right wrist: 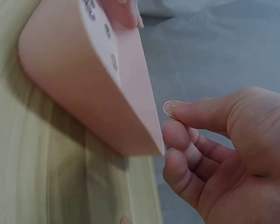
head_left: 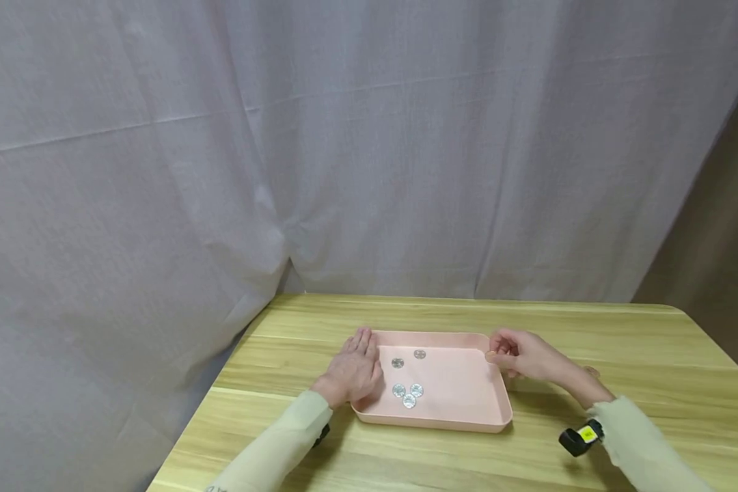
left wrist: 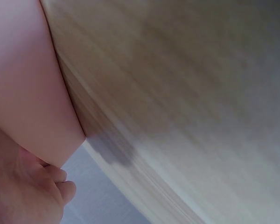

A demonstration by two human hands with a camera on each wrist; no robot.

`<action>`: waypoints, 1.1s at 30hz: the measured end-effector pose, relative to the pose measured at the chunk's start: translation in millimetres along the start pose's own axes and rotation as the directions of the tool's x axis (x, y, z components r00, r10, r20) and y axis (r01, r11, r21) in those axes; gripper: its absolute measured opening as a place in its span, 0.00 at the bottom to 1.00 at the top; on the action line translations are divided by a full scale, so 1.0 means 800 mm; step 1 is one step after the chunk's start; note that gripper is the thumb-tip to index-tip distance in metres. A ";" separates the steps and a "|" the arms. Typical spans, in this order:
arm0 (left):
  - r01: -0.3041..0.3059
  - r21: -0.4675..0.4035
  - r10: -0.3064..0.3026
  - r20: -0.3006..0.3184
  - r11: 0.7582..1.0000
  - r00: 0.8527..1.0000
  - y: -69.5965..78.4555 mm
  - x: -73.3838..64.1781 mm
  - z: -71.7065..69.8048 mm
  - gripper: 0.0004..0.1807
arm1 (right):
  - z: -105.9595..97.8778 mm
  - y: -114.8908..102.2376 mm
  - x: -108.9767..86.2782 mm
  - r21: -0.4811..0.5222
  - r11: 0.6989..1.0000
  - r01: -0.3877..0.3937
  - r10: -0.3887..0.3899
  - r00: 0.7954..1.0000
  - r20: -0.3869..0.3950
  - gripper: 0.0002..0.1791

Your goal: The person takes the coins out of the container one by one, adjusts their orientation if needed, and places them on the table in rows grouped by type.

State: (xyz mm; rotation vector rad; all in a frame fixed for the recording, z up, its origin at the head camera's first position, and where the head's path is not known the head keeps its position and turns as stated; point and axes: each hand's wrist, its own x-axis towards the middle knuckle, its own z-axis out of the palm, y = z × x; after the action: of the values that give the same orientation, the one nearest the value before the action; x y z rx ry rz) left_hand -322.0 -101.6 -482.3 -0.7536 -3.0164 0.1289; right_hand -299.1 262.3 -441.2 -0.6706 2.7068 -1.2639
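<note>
The left hand (head_left: 352, 369) lay over the left edge of the pink tray (head_left: 458, 386), its fingers rather straight and close together, reaching to the far left corner; it touched the rim but did not grip any coin. The right hand (head_left: 525, 355) was clamped on a copper-coloured coin (right wrist: 170, 108), at the right edge of the tray, near its far right corner. In the head view this coin was small and partly covered by the fingers, but the right wrist view showed clearly that the thumb and the index finger pinched it, while the other fingers were bent below. The same view also showed a narrow gap between the coin and the rim, so the two were not touching. The left wrist view showed the outer side of the left wall, which the head view hid. Inside the tray, three silvery coins (head_left: 408, 402) formed a close group towards the near left corner, and two darker coins (head_left: 398, 363) (head_left: 419, 354) lay apart from each other, nearer to the far edge. The tray stood on the wooden table (head_left: 430, 461), not far from its far edge. Another copper-coloured coin (head_left: 592, 371) lay on the table, to the right of the tray, just beyond the right wrist.
</note>
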 end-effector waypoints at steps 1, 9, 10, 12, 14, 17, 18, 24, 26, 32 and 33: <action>0.001 0.004 -0.001 0.000 1.000 1.000 0.000 0.000 0.000 0.34 | -0.002 0.003 -0.003 0.001 1.000 0.003 -0.003 1.000 -0.001 0.08; 0.002 0.004 -0.002 -0.001 1.000 1.000 0.001 -0.001 -0.001 0.34 | -0.018 0.019 -0.021 0.029 0.999 -0.028 0.029 0.999 -0.040 0.08; 0.002 0.003 -0.002 0.000 1.000 1.000 0.001 -0.001 -0.001 0.35 | -0.020 0.021 -0.023 0.033 0.999 -0.040 0.042 0.998 -0.045 0.08; 0.000 0.001 0.000 -0.003 1.000 1.000 0.001 -0.001 -0.002 0.34 | -0.025 0.024 -0.027 0.042 0.997 -0.064 0.067 0.996 -0.057 0.09; -0.002 0.002 0.002 -0.007 1.000 1.000 0.001 -0.001 -0.003 0.34 | -0.031 0.027 -0.031 0.048 0.995 -0.083 0.086 0.994 -0.067 0.09; -0.004 -0.002 0.004 -0.012 1.000 1.000 0.001 -0.001 -0.002 0.34 | -0.039 0.034 -0.037 0.052 0.993 -0.107 0.112 0.990 -0.087 0.09; -0.004 -0.001 0.004 -0.013 1.000 1.000 0.001 -0.001 -0.002 0.34 | -0.041 0.036 -0.039 0.053 0.993 -0.109 0.114 0.989 -0.093 0.09; -0.007 -0.002 0.007 -0.020 1.000 1.000 0.000 0.000 -0.002 0.34 | -0.056 0.051 -0.052 0.033 0.993 -0.112 0.115 0.984 -0.138 0.09; -0.006 -0.002 0.006 -0.018 1.000 1.000 0.000 0.000 -0.002 0.34 | -0.059 0.057 -0.056 0.017 0.994 -0.111 0.112 0.983 -0.147 0.09; 0.000 0.010 0.000 -0.009 1.000 1.000 0.000 0.000 0.000 0.35 | -0.068 0.070 -0.070 -0.004 0.990 -0.142 0.140 0.975 -0.174 0.08; 0.000 0.009 0.000 -0.009 1.000 1.000 0.000 0.000 0.000 0.35 | -0.069 0.071 -0.072 -0.004 0.988 -0.156 0.152 0.971 -0.184 0.09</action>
State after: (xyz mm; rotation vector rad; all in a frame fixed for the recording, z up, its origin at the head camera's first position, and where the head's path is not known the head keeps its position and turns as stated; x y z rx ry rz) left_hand -322.0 -101.4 -482.3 -0.7512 -3.0050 0.1391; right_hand -281.1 358.1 -453.7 -0.3517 2.8528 -1.3249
